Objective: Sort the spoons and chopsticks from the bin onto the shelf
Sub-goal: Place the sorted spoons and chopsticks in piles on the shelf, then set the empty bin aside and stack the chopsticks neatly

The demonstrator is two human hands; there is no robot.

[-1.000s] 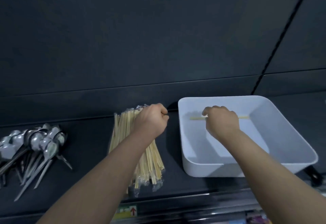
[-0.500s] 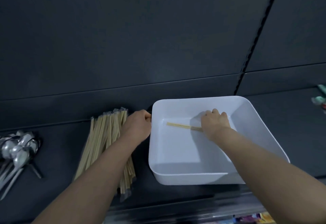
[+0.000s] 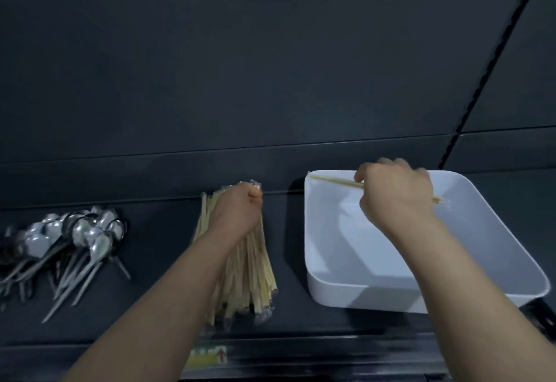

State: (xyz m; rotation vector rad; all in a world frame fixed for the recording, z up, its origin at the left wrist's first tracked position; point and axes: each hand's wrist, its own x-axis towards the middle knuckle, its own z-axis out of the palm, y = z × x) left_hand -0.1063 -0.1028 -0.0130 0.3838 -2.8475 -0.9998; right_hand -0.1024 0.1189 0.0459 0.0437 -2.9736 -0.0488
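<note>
1. The right hand (image 3: 394,192) has closed on the last loose chopstick (image 3: 334,181). Half a second ago the stick lay flat on the floor of the white bin (image 3: 346,288) under the fingertips. Now it is pinched in curled fingers and raised, with its far tip at the bin's upper-left corner and its near end poking out past the wrist.
2. The visible part of the bin's floor now shows nothing else, so this looks like the final item to sort.
3. The left hand (image 3: 237,213) has gone back from the bin's left rim to the top of the chopstick pile (image 3: 252,267) at centre frame. Its fingers are curled into a fist there, and I cannot tell whether it grips anything.
4. The spoons (image 3: 69,240) lie heaped at the left of the frame, well apart from the chopsticks, on the same dark shelf (image 3: 156,291).
5. What remains, I judge, is carrying the held chopstick leftward over the bin's rim and laying it on the pile beside the left hand.
</note>
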